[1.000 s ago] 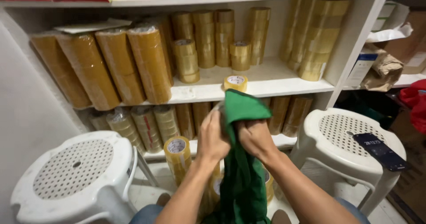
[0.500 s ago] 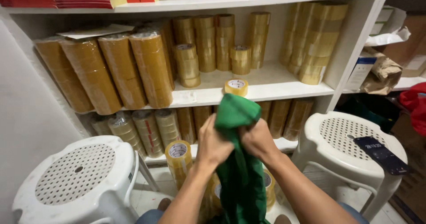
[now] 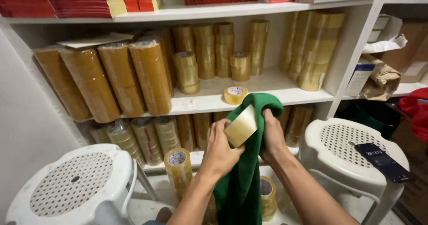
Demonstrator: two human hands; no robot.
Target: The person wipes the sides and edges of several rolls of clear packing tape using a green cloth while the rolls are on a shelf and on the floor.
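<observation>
Near the centre of the frame, slightly below the middle, two bare hands work at a dark green cloth [image 3: 243, 180] that hangs in a long fold down to the bottom edge. Its top is bunched into a rounded hump. The left hand [image 3: 219, 150] pinches a roll of clear brownish packing tape [image 3: 241, 126] against the cloth, fingers curled round the roll's lower edge. The roll is tilted, its glossy outer band facing the camera. The right hand [image 3: 272, 136] is clenched on the cloth just right of the roll.

Half a second earlier both hands gripped only the bunched cloth and no roll showed between them; now the tape is exposed.

Behind, white shelves [image 3: 276, 91] fill the upper half, stacked with wrapped tubes of brown tape. One loose tape roll [image 3: 235, 94] lies flat on the shelf edge above the cloth. White perforated plastic stools stand at lower left [image 3: 71, 189] and lower right [image 3: 352, 140]; a dark phone [image 3: 383, 161] lies on the right one.
</observation>
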